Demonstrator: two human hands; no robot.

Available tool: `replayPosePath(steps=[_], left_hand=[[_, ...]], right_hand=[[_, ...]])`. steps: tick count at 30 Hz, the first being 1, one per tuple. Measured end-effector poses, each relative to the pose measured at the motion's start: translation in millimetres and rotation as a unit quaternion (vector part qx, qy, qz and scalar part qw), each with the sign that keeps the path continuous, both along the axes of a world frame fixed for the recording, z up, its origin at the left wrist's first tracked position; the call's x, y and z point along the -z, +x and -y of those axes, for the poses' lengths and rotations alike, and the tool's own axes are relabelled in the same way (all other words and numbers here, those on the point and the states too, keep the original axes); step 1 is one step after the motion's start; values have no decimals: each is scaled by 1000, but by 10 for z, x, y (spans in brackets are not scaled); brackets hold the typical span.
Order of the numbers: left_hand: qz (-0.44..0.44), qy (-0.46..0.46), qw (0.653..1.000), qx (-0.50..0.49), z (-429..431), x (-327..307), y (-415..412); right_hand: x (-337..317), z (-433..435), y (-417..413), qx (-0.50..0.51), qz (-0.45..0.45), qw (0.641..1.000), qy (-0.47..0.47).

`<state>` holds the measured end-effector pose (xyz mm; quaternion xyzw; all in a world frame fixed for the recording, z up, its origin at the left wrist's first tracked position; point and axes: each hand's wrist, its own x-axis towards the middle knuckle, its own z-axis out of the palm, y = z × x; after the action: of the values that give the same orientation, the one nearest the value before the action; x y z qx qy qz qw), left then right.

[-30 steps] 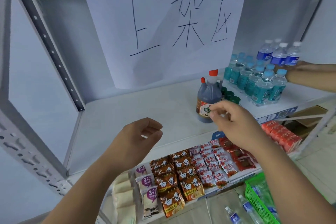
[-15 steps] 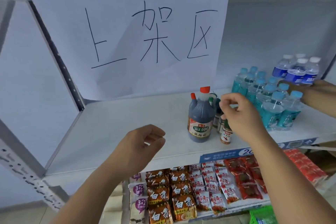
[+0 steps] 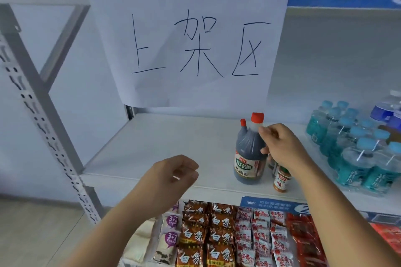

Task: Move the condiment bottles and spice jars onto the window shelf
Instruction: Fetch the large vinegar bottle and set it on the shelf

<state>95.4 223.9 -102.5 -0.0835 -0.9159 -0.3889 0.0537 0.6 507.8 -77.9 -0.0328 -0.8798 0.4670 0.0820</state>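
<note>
On the white shelf (image 3: 156, 147): a dark vinegar bottle (image 3: 249, 154) with two red caps stands upright near the front edge, right of middle.
Spice jar (image 3: 282, 180): small and red-labelled, upright just right of the vinegar bottle and nearer the front edge, below the right wrist.
Right hand (image 3: 282, 147): raised beside the bottle's shoulder with its fingers curled, thumb and forefinger close together near the bottle's neck. It covers whatever stands behind it, and I cannot tell whether it grasps anything.
Left hand (image 3: 171, 180): hovering before the shelf's front edge, well left of the bottle. It is released, fingers loosely curled, with nothing in it.
Water bottles (image 3: 358, 158): a cluster with teal labels and blue caps at the shelf's right end, near the right forearm.
Paper sheet (image 3: 195, 39): hangs above the shelf and bears three handwritten characters.
Snack packets (image 3: 217, 234): lie in rows on the level below, under both forearms.
</note>
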Motion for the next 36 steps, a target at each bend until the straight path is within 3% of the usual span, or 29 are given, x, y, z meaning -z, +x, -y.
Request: replayPosePath(steps=[3,9,19,29,36], left_hand=[[3,-6,1000,-17,45,11,90],[4,-22,999,-44,193,26,242],[18,-21,995,-91,630,3,467],[47,32,985,-165,1557,22,838],[43,96,977,-186,2460,-56,1328]], right_hand=[[1,37,28,-21,-14,1000,15],[60,134,150,-25,-33,993,-107],[53,773,305,-106,3,971,-212],[-245,2109,681,-296,52,928,-220],[-545,3427,1064,-421,71,872,-240]])
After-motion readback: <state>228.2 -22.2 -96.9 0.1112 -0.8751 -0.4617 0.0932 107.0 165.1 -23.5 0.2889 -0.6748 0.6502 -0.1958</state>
